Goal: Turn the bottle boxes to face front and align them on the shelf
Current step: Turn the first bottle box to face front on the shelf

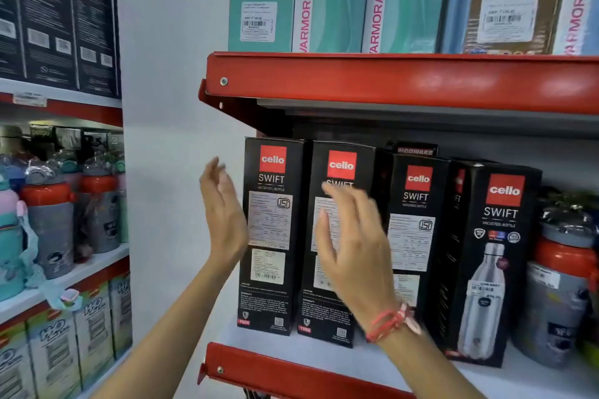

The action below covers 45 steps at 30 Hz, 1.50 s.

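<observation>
A red-edged shelf (pixel 324 372) carries a row of four tall black bottle boxes beneath an upper red shelf (pixel 405 81) loaded with teal cartons (pixel 334 0). The rightmost box (pixel 496 262) is turned to show a printed steel bottle; the third box (pixel 415 223), second box (pixel 337 236) and leftmost box (pixel 272 233) are shown with label panels outward. The row is stepped, each box to the right sitting further forward. A grey jug with a red band (pixel 560 295) is crowded just beside the rightmost box. On a separate rack to the left, red-lidded bottles (pixel 48 214) are lined up. The right hand (pixel 353 246) is held open, fingers spread, in front of the second box, hiding part of its label; contact cannot be told. The left hand (pixel 223 214) is raised open just beside the leftmost box's outer edge, gripping nothing.
</observation>
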Each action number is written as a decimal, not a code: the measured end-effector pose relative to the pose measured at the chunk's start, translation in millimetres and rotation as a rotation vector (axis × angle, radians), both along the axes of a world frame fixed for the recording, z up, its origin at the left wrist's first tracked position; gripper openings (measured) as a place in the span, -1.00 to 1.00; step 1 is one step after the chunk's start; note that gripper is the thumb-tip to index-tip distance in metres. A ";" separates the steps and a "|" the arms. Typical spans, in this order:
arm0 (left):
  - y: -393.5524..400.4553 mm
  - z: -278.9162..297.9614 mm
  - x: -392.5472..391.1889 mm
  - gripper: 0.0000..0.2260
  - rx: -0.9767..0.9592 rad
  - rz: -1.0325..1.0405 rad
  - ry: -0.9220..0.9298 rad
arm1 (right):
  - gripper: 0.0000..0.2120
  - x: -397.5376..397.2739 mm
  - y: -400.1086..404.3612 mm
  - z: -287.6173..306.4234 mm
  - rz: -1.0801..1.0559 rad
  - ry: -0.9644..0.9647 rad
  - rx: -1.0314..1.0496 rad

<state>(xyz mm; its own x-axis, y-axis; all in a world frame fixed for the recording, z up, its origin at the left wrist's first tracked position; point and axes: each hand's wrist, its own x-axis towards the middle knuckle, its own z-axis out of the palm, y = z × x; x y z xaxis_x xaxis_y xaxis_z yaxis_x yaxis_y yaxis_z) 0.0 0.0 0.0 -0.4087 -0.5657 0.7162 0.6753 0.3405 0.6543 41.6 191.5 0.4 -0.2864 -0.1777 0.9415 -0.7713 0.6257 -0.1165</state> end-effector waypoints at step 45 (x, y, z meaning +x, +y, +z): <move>-28.6 -39.7 8.8 -0.69 -0.192 -0.357 -0.429 | -0.13 -30.0 -95.8 -25.8 -0.264 -0.523 0.019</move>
